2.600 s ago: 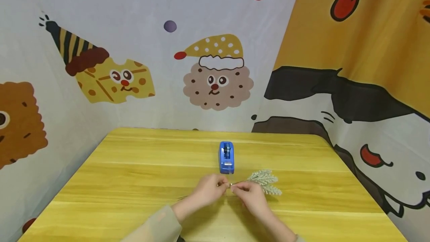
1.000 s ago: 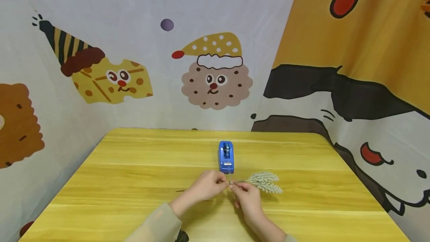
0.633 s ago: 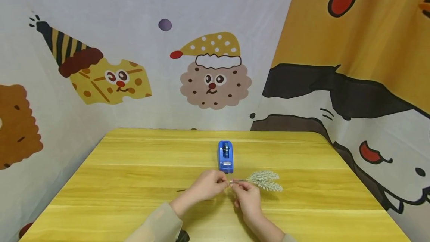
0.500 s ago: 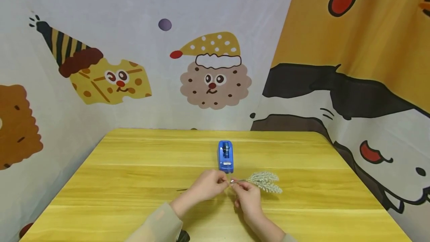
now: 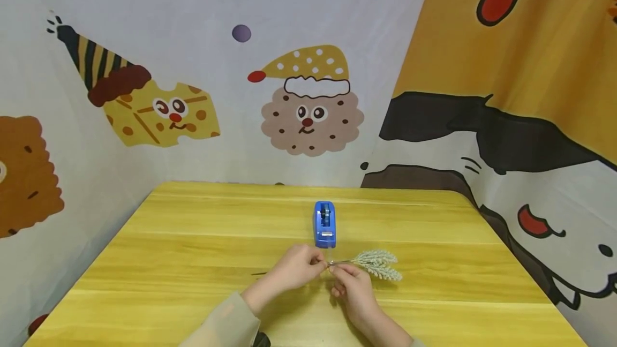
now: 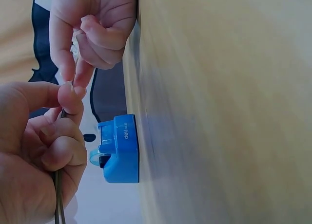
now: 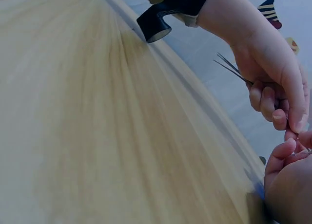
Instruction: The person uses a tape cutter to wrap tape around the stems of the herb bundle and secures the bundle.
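Observation:
Both hands meet at the stems of a pale green artificial flower sprig [image 5: 378, 264] in the middle of the table. My left hand [image 5: 295, 266] grips the thin dark stems [image 6: 59, 197], whose cut ends stick out behind it in the right wrist view. My right hand [image 5: 355, 291] pinches the stems just below the flower heads, thumb and forefinger close to the left fingertips. Beyond the hands stands a blue tape dispenser [image 5: 325, 224], its cutter end towards them. A clear strip of tape [image 5: 330, 255] runs from the dispenser to the fingertips, partly hidden there.
The wood-grain table [image 5: 193, 218] extends to either side of the hands. A cartoon-printed curtain [image 5: 308, 9] hangs behind it and along the sides. A black wrist mount [image 7: 161, 22] shows on the left forearm.
The hands stay joined at the stems and shift only slightly. My right hand has turned a little, its lower fingers curling in, and the flower heads have dipped slightly towards me.

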{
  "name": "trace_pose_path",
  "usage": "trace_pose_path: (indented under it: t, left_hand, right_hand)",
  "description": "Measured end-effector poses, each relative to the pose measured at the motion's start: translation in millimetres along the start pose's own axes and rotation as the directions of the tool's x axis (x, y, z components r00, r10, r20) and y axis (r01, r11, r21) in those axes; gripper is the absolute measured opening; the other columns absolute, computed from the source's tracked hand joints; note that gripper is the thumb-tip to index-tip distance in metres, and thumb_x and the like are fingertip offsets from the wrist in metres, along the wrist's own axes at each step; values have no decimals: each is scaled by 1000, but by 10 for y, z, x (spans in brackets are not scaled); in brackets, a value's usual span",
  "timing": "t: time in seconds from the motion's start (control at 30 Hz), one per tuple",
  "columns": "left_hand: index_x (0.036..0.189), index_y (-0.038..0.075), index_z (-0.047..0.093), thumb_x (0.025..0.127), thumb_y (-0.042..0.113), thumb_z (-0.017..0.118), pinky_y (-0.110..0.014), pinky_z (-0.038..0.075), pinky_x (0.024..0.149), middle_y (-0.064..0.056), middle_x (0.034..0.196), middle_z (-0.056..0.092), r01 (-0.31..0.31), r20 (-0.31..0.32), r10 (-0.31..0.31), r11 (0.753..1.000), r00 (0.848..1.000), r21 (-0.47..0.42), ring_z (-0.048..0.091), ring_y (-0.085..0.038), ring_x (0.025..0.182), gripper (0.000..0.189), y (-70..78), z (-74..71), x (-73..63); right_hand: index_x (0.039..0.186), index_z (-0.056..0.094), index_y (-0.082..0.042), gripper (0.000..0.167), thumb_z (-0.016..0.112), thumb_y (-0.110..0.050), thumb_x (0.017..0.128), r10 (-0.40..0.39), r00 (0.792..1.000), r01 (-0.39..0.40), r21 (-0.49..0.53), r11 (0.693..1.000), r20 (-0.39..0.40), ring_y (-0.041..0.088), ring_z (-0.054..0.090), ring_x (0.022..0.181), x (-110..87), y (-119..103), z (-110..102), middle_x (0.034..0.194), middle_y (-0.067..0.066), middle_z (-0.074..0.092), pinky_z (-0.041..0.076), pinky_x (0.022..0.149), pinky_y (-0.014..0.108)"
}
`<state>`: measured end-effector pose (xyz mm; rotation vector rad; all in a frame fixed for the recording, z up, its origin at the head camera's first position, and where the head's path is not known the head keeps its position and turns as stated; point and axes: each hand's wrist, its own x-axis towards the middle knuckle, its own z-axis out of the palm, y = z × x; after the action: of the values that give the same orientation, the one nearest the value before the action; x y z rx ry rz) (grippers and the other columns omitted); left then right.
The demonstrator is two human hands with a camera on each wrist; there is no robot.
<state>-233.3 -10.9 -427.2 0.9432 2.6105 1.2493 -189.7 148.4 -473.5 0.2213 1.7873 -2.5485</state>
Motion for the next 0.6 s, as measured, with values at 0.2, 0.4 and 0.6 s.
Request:
trace_pose_path:
  t: [0.2,0.4,0.6]
  left_hand:
    - [81,3,69,90,8,63,-15,38,42,10,61,54,-7,11,7,1000,1000,-10,43,-1,47,12,-3,0,2]
    - [84,2,69,91,9,63,-16,40,42,4,62,58,8,24,-7,1000,1000,-22,45,-2,47,11,12,-11,-5]
    - [83,3,69,92,10,62,-17,41,43,-2,64,61,22,51,-21,1000,998,-13,46,-3,47,13,-1,-22,-2]
  right_hand:
    - [80,63,-5,11,59,1,88,59,998,-60,66,996,19,5,37,50,11,-11,-9,56,-6,39,39,53,18]
    - [75,61,-7,16,60,-1,89,81,997,-82,93,992,13,5,39,51,26,-18,-3,57,-7,39,40,54,18]
    - [73,63,-8,18,60,-1,89,82,996,-83,107,991,18,5,38,51,37,-21,15,55,-7,39,41,55,18]
